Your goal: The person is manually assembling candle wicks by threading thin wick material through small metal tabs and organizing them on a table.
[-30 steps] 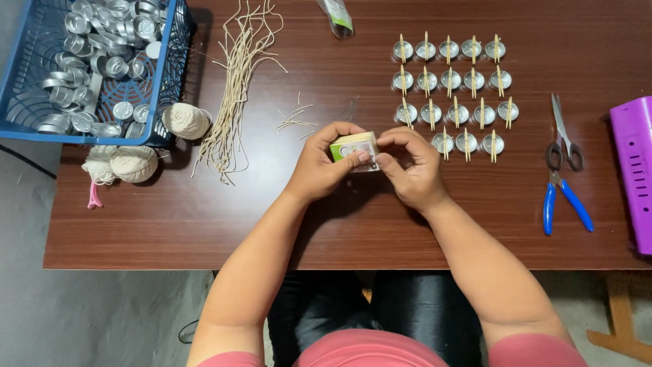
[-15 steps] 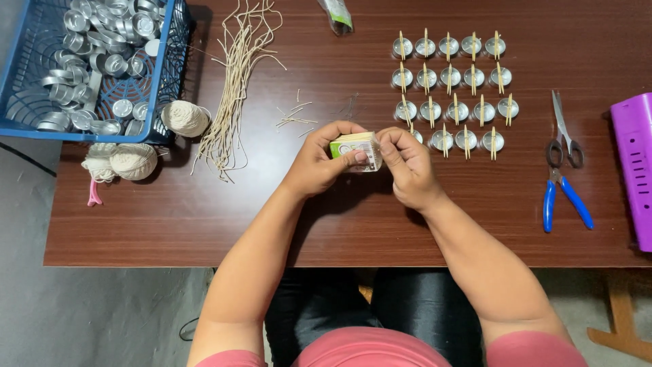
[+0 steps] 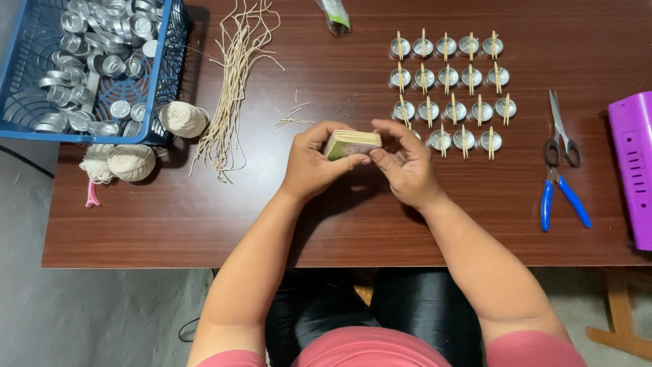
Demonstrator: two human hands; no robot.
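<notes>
Both hands busy over the brown table (image 3: 204, 224), a bit in front of the grid of little metal cups (image 3: 449, 92). Left hand (image 3: 309, 166) clamped around a small bundle of flat sticks (image 3: 352, 143), right hand (image 3: 406, 166) pinching at its end, fingertips (image 3: 375, 158) closed on the edge. Bundle held up off the wood, just near the closest row of cups.

Biggest risk, probably: loose grip on the pack, sticks fanning out and spilling across the table. Also a right elbow or wrist swinging back toward the cups, knocking the sticks already lying across them. Scissors (image 3: 560, 132) and blue pliers (image 3: 560, 197) well off to the right of the cups, so no worry there. Strings (image 3: 234, 88) and blue basket (image 3: 27, 129) far left of the cups, out of the way.
</notes>
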